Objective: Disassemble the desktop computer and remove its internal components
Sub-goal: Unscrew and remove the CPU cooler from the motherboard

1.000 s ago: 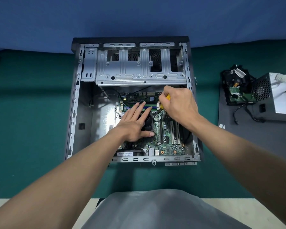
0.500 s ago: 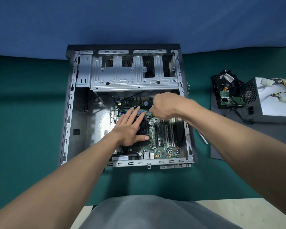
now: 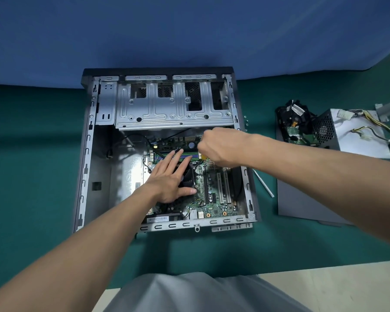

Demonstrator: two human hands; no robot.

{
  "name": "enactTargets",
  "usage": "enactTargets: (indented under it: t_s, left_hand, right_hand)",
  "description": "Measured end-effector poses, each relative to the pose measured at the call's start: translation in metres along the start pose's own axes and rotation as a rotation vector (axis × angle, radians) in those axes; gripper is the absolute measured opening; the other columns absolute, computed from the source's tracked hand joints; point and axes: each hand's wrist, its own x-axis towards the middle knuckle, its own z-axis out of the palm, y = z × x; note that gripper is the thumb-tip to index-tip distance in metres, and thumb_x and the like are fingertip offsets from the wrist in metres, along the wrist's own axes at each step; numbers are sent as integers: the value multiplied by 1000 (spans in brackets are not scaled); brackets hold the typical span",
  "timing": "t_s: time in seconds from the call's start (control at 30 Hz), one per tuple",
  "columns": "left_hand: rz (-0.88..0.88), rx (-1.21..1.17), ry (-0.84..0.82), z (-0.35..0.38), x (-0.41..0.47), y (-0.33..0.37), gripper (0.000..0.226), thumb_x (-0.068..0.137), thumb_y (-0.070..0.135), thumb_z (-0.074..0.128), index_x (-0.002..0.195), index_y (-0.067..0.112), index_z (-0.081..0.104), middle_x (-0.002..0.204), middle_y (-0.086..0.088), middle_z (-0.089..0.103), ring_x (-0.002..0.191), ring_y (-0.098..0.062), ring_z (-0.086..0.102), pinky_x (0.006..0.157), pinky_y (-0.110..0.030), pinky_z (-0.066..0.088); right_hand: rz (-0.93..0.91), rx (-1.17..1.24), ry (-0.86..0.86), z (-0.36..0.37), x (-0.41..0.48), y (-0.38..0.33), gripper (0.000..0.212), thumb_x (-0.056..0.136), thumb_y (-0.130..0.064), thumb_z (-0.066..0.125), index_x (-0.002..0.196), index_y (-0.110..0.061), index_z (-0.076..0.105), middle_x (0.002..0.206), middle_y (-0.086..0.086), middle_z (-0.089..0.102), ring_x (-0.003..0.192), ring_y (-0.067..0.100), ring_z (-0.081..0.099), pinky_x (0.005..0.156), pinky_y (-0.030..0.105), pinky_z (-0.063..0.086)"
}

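Head view looks down on an open desktop case point(image 3: 86, 154) lying on its side in the middle of the green worktop point(image 3: 32, 176), its far end against a blue backdrop. The motherboard point(image 3: 214, 206) is seated in the near right part of the case, with an empty metal drive cage point(image 3: 173, 106) beyond it.

The left grip point(image 3: 169, 179) lies flat and released, fingers straight, on the black cooler fan point(image 3: 188, 176), and its fingertips reach the memory sticks point(image 3: 194, 154). The right grip point(image 3: 221, 145) is clenched just above the board's far edge, grasping a yellow-handled tool point(image 3: 203, 156). Only a bit of yellow and a dark shaft show beneath the palm, and the tip points down at the board beside the fan.

Well to the right, a grey side panel point(image 3: 302, 199) lies on the worktop. It carries a silver power supply point(image 3: 358, 136) with loose wires and a black part point(image 3: 295, 122) just beside it. A slim silver rod point(image 3: 263, 184) lies between the case and the panel.
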Motion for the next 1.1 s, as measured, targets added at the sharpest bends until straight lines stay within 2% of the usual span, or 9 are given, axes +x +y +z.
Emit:
enactTargets:
  t_s: [0.17, 0.3, 0.43, 0.57, 0.7, 0.8, 0.9, 0.97, 1.1]
  left_hand:
    - [14, 7, 46, 0, -2, 0, 96, 87, 71, 41, 150, 33, -21, 157, 7, -31, 141, -13, -31, 114, -37, -15]
    - [-22, 96, 184, 0, -2, 8, 94, 83, 79, 36, 153, 23, 7, 156, -8, 17, 144, -26, 11, 119, -43, 2]
    - [12, 388, 346, -2, 8, 16, 104, 70, 92, 22, 131, 10, 38, 130, -12, 47, 127, -29, 38, 119, -46, 6]
    - [116, 440, 415, 4, 17, 7, 93, 78, 86, 15, 124, 10, 41, 120, -9, 51, 108, -25, 45, 98, -42, 34]
    - [162, 417, 454, 9, 23, -1, 86, 80, 81, 13, 117, 12, 47, 111, -8, 54, 100, -24, 47, 88, -43, 37]
    - [152, 408, 430, 10, 25, -2, 89, 79, 81, 15, 124, 11, 49, 115, -8, 55, 104, -24, 48, 91, -43, 37]
    - [139, 381, 416, 11, 26, -3, 90, 77, 79, 19, 132, 13, 45, 122, -7, 53, 110, -24, 46, 96, -44, 34]
    - [140, 383, 423, 11, 24, -3, 90, 77, 79, 18, 131, 13, 46, 123, -7, 52, 110, -24, 45, 95, -44, 34]
    - [139, 384, 453, 12, 22, -3, 87, 75, 79, 19, 124, 13, 48, 121, -7, 52, 108, -24, 45, 91, -43, 33]
  right_hand:
    - [364, 484, -200, -5, 14, -2, 38, 93, -36, 58, 65, -11, 55, 54, 1, 55, 48, 12, 52, 47, 22, 36]
    - [630, 856, -515, -11, 25, -1, 21, 101, -12, 34, 90, 0, 48, 65, 11, 49, 40, 13, 30, 42, 22, 26]
    - [629, 795, -582, -9, 27, -10, 21, 101, -10, 34, 88, 0, 46, 90, 17, 50, 52, 15, 34, 48, 28, 31]
    - [572, 649, -400, -12, 19, -15, 38, 96, -3, 39, 61, -15, 28, 63, 3, 31, 49, 15, 35, 30, 14, 29]
    - [378, 287, -315, -15, 19, -20, 31, 91, -11, 44, 61, -13, 35, 63, 0, 40, 68, 22, 48, 60, 27, 39]
    - [140, -73, -243, -12, 19, -29, 17, 91, -12, 49, 74, -12, 46, 73, 2, 52, 70, 25, 53, 61, 32, 41]
    - [-123, -390, -151, -3, 18, -37, 28, 98, -16, 40, 70, -15, 38, 79, 1, 57, 67, 24, 51, 56, 31, 37]
    - [-108, -345, -161, -6, 17, -34, 20, 95, -15, 46, 75, -14, 44, 80, 3, 58, 67, 23, 48, 56, 31, 36]
    - [263, 292, -224, -18, 23, -28, 19, 82, -14, 53, 65, -8, 51, 60, 2, 52, 53, 19, 50, 41, 19, 32]
